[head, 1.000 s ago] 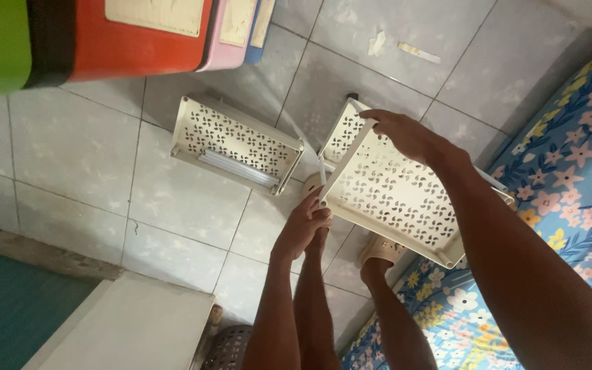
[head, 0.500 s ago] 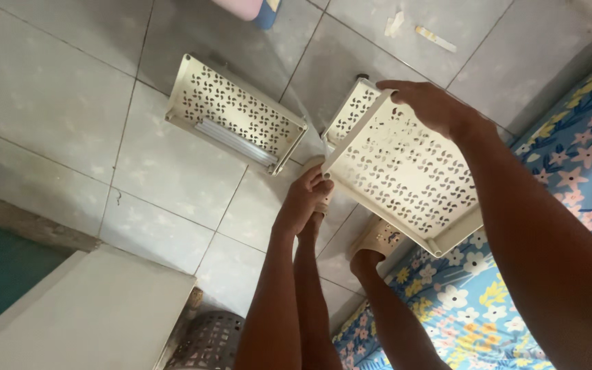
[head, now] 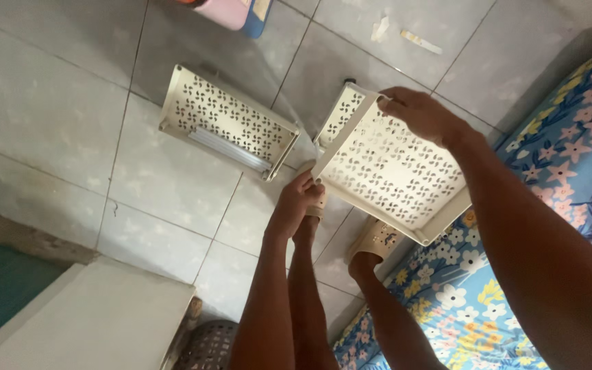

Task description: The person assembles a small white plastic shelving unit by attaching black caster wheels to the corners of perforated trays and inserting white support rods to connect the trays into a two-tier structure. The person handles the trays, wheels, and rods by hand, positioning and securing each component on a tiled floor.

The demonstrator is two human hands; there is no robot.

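Observation:
I hold a cream perforated plastic shelf tray above the tiled floor. My right hand grips its far upper corner. At the tray's near lower corner my left hand is closed on the edge. A second cream perforated tray lies on the floor to the left, apart from the held one. Behind the held tray a third perforated panel shows partly, its lower part hidden. My feet in beige sandals stand under the tray.
A floral blue mattress fills the right side. A white box-like surface and a dark woven basket sit at the bottom left. A pink and blue container is at the top edge. Paper scraps lie on the tiles.
The view has shifted, so the coloured bins at the top have slid mostly out of sight. Both hands keep their hold on the tray, which has barely moved.

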